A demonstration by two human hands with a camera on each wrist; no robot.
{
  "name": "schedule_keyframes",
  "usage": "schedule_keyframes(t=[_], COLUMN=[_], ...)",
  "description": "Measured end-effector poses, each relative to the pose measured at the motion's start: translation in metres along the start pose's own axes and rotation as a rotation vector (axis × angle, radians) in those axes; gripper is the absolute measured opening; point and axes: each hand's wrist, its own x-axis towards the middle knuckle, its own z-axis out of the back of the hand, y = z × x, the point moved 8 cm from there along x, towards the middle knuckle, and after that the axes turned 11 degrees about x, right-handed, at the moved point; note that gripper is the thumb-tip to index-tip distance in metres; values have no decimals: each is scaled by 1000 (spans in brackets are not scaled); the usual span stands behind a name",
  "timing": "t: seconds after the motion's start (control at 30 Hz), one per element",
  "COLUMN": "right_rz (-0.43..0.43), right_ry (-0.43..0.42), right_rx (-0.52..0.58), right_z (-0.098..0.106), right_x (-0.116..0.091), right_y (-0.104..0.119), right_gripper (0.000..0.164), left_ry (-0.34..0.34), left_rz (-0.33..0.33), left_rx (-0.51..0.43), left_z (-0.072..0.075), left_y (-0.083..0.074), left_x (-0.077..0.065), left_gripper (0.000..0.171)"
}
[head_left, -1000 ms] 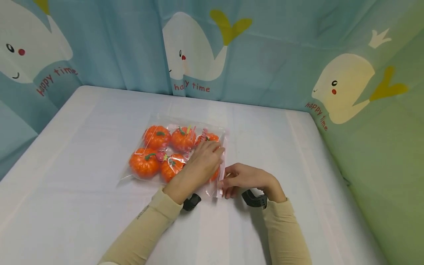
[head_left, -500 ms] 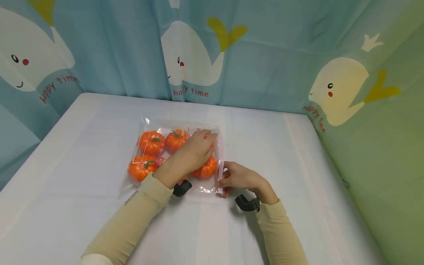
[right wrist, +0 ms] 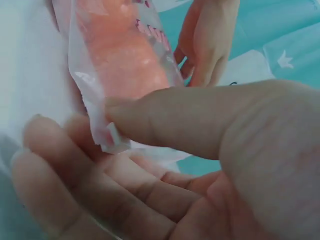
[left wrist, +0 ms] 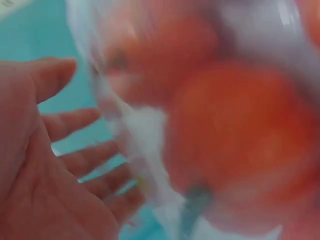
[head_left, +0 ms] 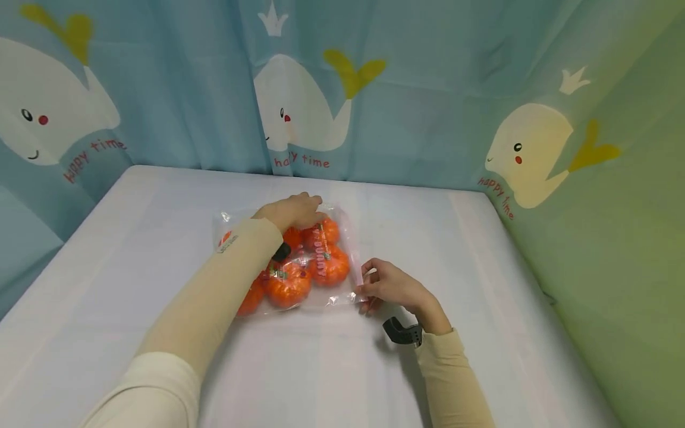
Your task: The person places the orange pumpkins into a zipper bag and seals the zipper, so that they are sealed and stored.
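A clear zip bag [head_left: 348, 244] with several small orange pumpkins [head_left: 330, 266] inside lies on the table, its zip edge towards the right. My right hand [head_left: 395, 285] pinches the near corner of that edge. In the right wrist view the thumb [right wrist: 170, 120] lies on the bag's corner, right at a small white zip slider [right wrist: 115, 137]. Over the far side of the bag is my left hand [head_left: 293, 212]. Its fingers [left wrist: 90, 155] are spread and loosely bent beside the plastic in the left wrist view, which is blurred. My left forearm hides the bag's left part.
The white table [head_left: 417, 226] reaches back to a blue curtain [head_left: 428, 119] printed with whales. Green curtain [head_left: 615, 249] hangs along the right side. A dark wrist strap [head_left: 402, 331] sits on the right wrist.
My left hand has moved from the zip edge up and left to the bag's far side, its forearm now crossing the bag. The right hand keeps its pinch at the near corner.
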Motion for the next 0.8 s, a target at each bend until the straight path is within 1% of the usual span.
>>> schedule_keyframes(t=[0.07,0.1,0.17,0.23,0.3,0.37,0.53,0.63,0.7,0.8], right_rz=[-18,-26,-30,-18,-7,5,31,71,107,160], right_ry=[9,22,47,59,57,34,-55,-109,-138,-185], right_rx=[9,15,26,43,46,45,15,4,3,15], right_z=[-1,-2,-4,-3,1,4,22,36,45,59], right_x=[0,0,0,-1,-2,-2,-7,-12,-16,-23], right_y=[-5,-8,-11,-12,-12,-9,1,11,18,33], right_gripper=[38,36,29,20,18,17,15,19,24,30], left_ry=[46,65,75,51,6,-48,-144,-189,-202,-205], left_rz=[31,44,60,48,26,13,-7,-50,-76,-91], left_rx=[4,0,-12,-6,-10,-44,-227,-309,-375,-494], left_z=[-3,-5,-8,-7,-4,-1,11,22,29,40], left_y=[11,16,25,29,31,37,51,54,56,58], left_x=[6,8,10,12,14,10,0,-6,-11,-20], left_gripper=[61,60,56,49,44,41,38,36,36,36])
